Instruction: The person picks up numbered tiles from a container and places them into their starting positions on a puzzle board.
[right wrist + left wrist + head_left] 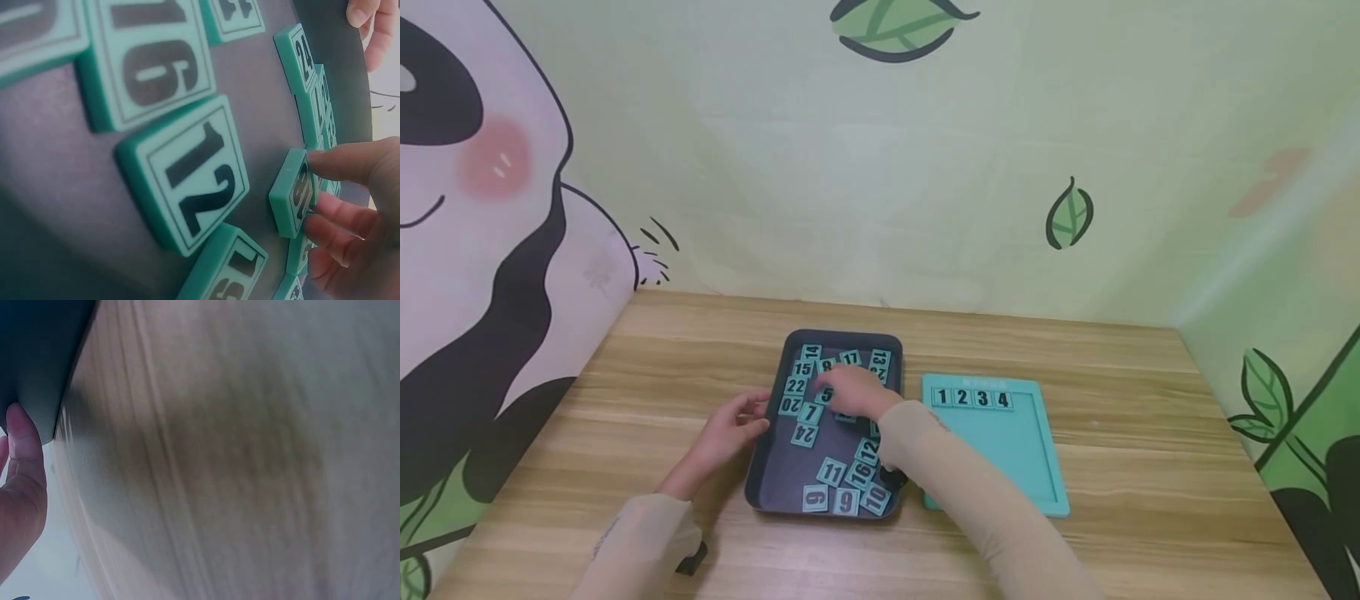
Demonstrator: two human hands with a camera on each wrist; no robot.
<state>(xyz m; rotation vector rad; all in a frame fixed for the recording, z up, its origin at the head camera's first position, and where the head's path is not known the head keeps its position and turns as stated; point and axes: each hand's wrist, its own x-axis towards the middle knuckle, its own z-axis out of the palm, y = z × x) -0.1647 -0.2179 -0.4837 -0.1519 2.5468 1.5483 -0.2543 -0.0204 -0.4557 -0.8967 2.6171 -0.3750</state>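
Observation:
A dark tray (778, 475) holds many green number tiles, among them a 7 tile (809, 413) and a 24 tile (804, 435). My right hand (853, 392) reaches over the tray, its fingertips at the 5 tile (825, 397). Whether they pinch it is hidden. From the right wrist, the thumb (334, 161) and fingers sit just beyond a tilted tile (289, 197); a 12 tile (197, 178) lies closer. Beside the tray's left wall is my left hand (730, 427), fingers loosely extended; its thumb (24, 434) touches the wall in the left wrist view.
Right of the tray lies a turquoise board (1000, 450) with a raised rim. Tiles 1, 2, 3 (982, 399) and 4 (1003, 400) stand in a row along its top. Wooden table (1150, 467) surrounds both, and a printed backdrop (760, 208) rises behind.

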